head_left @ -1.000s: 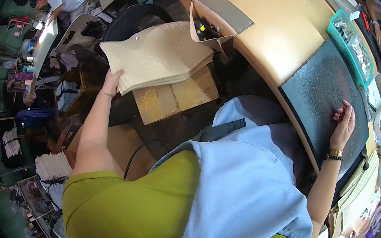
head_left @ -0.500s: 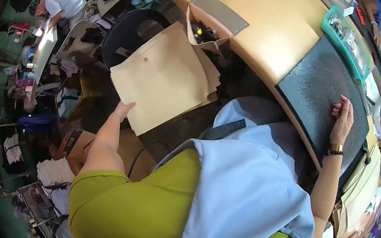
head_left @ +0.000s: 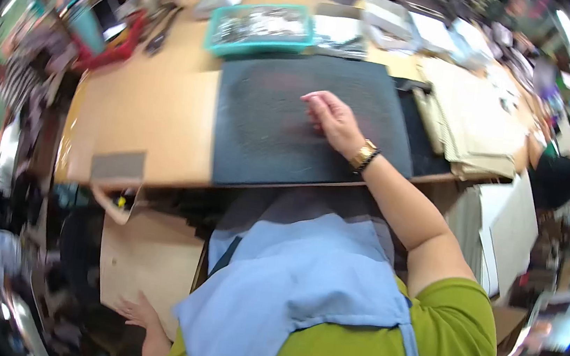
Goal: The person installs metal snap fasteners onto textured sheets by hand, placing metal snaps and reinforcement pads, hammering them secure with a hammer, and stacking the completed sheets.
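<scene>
My right hand [head_left: 330, 118] is over the dark mat [head_left: 254, 139] on the table, its fingers curled together; whether something small is between them is hidden. A gold watch is on that wrist. At lower left, my left hand [head_left: 137, 311] rests with spread fingers at the lower edge of the beige sheets [head_left: 149, 261], which lie below the table's front edge. Behind the mat stands a teal basket [head_left: 260, 29] of small metal pieces.
Beige sheets [head_left: 474, 122] are stacked on the table's right. White boxes [head_left: 387, 22] stand at the back. An open pouch [head_left: 113, 204] hangs at the table's front left edge. People are at the left and right edges.
The view has swung from the lower left to the table. My left hand's fingers have spread at the edge of the beige sheets. My right hand stays over the mat.
</scene>
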`<state>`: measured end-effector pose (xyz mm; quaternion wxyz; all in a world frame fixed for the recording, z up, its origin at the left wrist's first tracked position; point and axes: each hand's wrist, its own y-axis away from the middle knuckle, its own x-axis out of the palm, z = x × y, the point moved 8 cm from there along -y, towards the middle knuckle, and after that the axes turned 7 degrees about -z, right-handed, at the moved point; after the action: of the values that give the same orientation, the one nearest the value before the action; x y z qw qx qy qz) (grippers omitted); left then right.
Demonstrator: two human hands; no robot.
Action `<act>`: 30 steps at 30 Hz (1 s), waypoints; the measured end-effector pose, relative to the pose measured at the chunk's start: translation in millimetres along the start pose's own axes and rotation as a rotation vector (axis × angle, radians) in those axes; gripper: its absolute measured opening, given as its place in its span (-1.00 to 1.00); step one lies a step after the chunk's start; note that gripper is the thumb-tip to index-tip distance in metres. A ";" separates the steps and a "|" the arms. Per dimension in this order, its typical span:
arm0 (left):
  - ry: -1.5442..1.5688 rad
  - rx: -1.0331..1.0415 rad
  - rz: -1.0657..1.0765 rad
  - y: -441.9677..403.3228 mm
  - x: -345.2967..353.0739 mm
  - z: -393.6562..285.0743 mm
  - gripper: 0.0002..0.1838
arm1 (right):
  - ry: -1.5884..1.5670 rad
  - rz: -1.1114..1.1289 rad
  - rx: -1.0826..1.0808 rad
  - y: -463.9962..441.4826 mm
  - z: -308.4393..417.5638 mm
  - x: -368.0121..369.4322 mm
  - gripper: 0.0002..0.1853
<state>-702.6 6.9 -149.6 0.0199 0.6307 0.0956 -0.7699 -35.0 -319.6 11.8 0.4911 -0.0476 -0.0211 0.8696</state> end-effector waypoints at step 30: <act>1.370 0.906 1.587 251.2 -272.5 -437.2 -0.09 | 0.660 0.047 -0.064 80.4 53.5 -88.9 -0.48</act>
<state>-186.2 -188.7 4.1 0.2151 0.7499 -0.6256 0.0020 -63.3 -436.7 63.8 0.4495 -0.3427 0.1129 0.8172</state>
